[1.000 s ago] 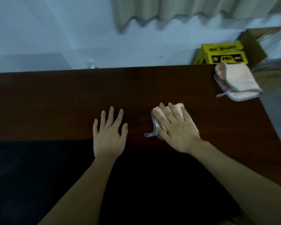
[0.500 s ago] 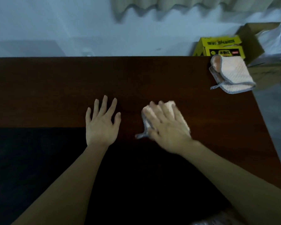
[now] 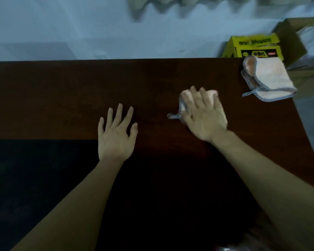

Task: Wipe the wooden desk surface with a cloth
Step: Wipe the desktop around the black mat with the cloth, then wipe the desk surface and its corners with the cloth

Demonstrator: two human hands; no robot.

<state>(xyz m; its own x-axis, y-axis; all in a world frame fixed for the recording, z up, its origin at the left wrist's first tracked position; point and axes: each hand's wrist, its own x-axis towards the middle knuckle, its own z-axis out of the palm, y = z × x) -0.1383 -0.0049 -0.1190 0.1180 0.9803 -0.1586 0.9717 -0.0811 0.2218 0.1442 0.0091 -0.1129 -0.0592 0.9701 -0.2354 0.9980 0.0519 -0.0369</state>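
Pressing cloth [image 3: 218, 105] flat under right hand [image 3: 202, 118]; left hand [image 3: 116, 136] beside.

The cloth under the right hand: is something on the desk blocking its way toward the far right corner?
Yes. A second folded cloth lies at that corner of the desk.

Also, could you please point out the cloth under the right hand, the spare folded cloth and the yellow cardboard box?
Peach cloth under the hand [image 3: 220, 110], head view, right edge.
Spare folded white cloth [image 3: 272, 77], head view, centre.
Yellow cardboard box [image 3: 252, 47], head view, front.
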